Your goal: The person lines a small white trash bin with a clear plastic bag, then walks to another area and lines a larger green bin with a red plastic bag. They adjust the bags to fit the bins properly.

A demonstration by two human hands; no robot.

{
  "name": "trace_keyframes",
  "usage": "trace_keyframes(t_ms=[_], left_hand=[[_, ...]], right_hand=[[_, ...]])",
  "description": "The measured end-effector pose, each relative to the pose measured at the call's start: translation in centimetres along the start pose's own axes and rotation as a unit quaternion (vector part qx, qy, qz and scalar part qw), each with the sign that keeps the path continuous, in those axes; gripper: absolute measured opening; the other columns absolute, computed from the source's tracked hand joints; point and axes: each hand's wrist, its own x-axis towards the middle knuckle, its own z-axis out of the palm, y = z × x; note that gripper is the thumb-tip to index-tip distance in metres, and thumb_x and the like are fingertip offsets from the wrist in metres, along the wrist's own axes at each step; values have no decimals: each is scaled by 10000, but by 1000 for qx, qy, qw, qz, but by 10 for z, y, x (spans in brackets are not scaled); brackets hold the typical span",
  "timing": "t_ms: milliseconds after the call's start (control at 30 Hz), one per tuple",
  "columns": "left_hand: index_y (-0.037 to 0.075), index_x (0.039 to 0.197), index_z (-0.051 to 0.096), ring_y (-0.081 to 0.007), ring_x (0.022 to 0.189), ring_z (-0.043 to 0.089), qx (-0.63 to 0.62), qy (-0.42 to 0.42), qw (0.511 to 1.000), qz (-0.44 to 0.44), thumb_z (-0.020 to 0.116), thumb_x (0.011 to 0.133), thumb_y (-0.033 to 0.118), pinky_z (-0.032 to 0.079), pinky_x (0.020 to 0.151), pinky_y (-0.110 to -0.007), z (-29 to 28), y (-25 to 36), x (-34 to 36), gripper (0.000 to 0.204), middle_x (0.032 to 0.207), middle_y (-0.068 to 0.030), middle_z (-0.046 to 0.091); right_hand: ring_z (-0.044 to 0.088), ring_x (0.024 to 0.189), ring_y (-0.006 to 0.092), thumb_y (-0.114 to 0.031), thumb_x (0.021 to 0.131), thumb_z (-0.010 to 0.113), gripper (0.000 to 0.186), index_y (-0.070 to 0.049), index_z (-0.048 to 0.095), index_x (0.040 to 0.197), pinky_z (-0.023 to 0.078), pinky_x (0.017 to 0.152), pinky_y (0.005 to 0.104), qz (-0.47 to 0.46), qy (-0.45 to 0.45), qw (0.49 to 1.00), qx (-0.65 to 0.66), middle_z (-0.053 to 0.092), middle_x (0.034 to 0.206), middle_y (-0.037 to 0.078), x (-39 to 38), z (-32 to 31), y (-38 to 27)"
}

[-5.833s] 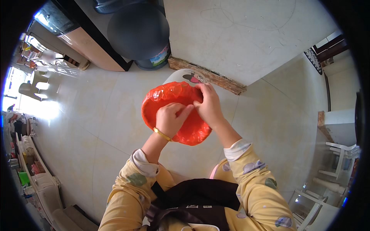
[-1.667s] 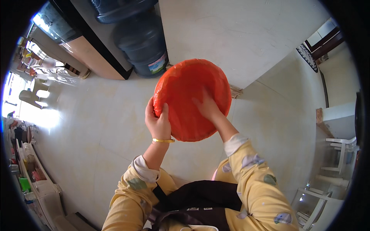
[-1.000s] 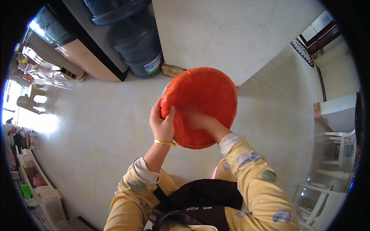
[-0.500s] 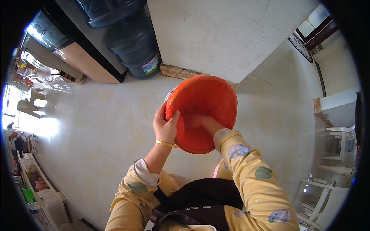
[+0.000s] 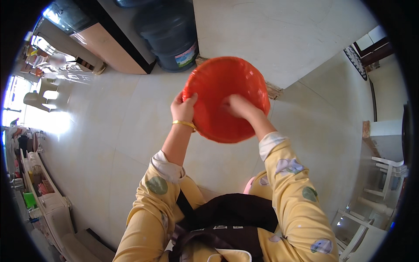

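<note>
A round orange-red container [image 5: 227, 76], lined with glossy, wrinkled plastic of the same colour, is held tilted with its opening toward me. My left hand [image 5: 183, 107], a yellow bangle at its wrist, is closed on its left rim, thumb inside. My right hand [image 5: 236, 106] reaches into it from the lower right; its bent fingertips are blurred against the red lining, so I cannot tell what they grip.
Beyond the container are a blue water jug [image 5: 170, 39], a water dispenser [image 5: 109, 43] and a pale block [image 5: 279, 35] with worn wooden base. A stool [image 5: 41, 98] stands left, a white chair [image 5: 384, 174] right, over a tiled floor [image 5: 109, 131].
Since half a second ago the container and both hands have moved farther from my body, and more of my right hand shows inside. Earliest, both hands were at the container's crumpled lining.
</note>
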Motion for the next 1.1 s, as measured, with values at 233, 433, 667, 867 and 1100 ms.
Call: trace_keyframes(t_ms=[233,433,667,867,1100], left_hand=[[-19,1093,584,-223,857,623,-54,85,994,-36,669,806,93,532,736,-348,-29,24,32,319,1003,-118,630],[-27,1109,557,-254,914,623,-56,38,997,-35,670,811,89,537,788,-367,-35,28,35,340,1044,-136,620],[-23,1135,581,-201,870,626,-38,5,999,-21,680,801,97,530,760,-325,-32,15,43,368,1004,-104,637],[-28,1093,610,-176,823,629,161,5,986,45,692,771,122,520,745,-310,-44,-2,65,364,939,-92,657],[37,1173,579,-258,929,612,430,5,901,61,730,712,263,493,812,-354,-52,-15,79,535,1042,-131,623]], right_hand=[[525,968,311,-118,773,661,249,-39,608,1003,453,795,400,-155,497,851,-67,565,1026,107,-22,-41,-7],[619,857,226,-241,765,641,377,13,606,1043,472,775,347,35,296,905,304,654,953,133,-26,-44,10],[623,835,321,-151,750,592,272,34,587,949,472,743,397,79,317,914,239,646,892,189,-15,-33,27],[595,867,395,-127,766,562,235,37,557,935,464,752,439,78,333,919,197,620,909,229,-11,-25,30],[584,916,405,-112,780,557,247,38,523,973,467,791,463,121,308,933,143,605,974,246,-14,-26,20]])
